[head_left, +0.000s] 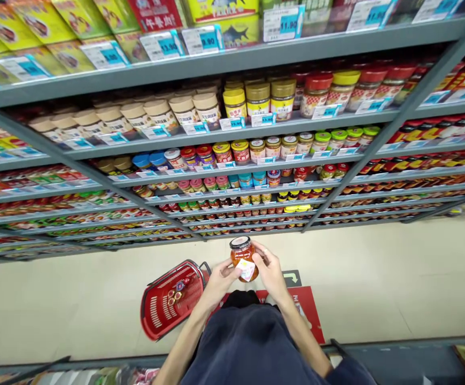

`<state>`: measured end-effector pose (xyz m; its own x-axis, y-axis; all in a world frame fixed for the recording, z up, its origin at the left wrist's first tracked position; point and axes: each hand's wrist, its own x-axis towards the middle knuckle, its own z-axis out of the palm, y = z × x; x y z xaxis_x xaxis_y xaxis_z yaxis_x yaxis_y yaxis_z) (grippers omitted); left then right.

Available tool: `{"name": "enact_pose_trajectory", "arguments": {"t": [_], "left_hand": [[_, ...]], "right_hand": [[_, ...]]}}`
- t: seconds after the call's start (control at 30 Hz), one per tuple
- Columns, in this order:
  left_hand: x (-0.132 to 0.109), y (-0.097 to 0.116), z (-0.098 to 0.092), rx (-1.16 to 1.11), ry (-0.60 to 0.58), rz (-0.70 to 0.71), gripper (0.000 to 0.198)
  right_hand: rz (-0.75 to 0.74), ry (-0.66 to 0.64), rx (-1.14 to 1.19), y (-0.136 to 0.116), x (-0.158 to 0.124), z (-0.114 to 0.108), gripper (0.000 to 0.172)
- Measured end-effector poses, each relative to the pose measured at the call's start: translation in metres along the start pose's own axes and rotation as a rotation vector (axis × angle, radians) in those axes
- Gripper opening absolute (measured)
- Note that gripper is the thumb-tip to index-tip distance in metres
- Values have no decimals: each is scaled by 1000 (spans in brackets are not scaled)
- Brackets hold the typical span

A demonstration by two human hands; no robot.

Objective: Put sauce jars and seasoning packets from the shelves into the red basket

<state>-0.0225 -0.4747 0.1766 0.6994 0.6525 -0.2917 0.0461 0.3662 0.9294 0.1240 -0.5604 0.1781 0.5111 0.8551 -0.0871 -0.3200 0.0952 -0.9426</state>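
Note:
Between both hands I hold a glass jar (238,258) of orange-red contents, with a black-rimmed lid and a pale diamond-shaped label facing me. My left hand (221,280) grips its lower left side, the thumb by the label. Around the right side curl the fingers of my right hand (270,267), its thumb on the glass near the label. The jar is upright, tipped slightly, in front of my body above the floor. To the left of my left forearm stands a red shopping basket (152,315) with several small jars (176,291) inside.
Ahead runs a tall grey shelf unit (232,131) filled with rows of jars, boxes and price tags. A red floor mat or sign (310,310) lies by my right forearm, with a dark arrow sign (292,278) beside it. Another shelf edge (396,350) is behind me.

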Motion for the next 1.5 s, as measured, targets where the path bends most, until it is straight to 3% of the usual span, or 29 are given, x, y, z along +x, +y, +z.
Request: {"name": "enact_pose_trajectory", "arguments": {"t": [0.13,0.33,0.53,0.8,0.93,1.13,1.27,1.37,1.5], "left_hand": [[15,-3,4,-47,12,22,58],[50,-12,10,-121,-62,6,60],[68,-16,25,-108,-198,-12,54],[70,-24,52,-13,-76,23,46],[69,-34,89,-2,22,29,51],[66,-49,180,-35,139,-41,57],[62,-53,231,-5,150,-54,54],[58,-57,254,-24,157,-55,53],[55,-56,268,-26,168,-44,55]], "right_hand": [[-53,-22,-113,-9,8,-8,46],[-203,76,-441,-27,12,-20,44],[-120,157,-410,-18,6,-41,51],[-34,91,-297,-15,16,-79,54],[-54,24,-302,-27,18,-115,54],[13,-64,-260,-49,7,-198,52],[55,-93,-241,-60,-1,-243,50],[81,-116,-239,-65,-3,-263,49],[108,-142,-233,-70,-4,-277,52]]}}
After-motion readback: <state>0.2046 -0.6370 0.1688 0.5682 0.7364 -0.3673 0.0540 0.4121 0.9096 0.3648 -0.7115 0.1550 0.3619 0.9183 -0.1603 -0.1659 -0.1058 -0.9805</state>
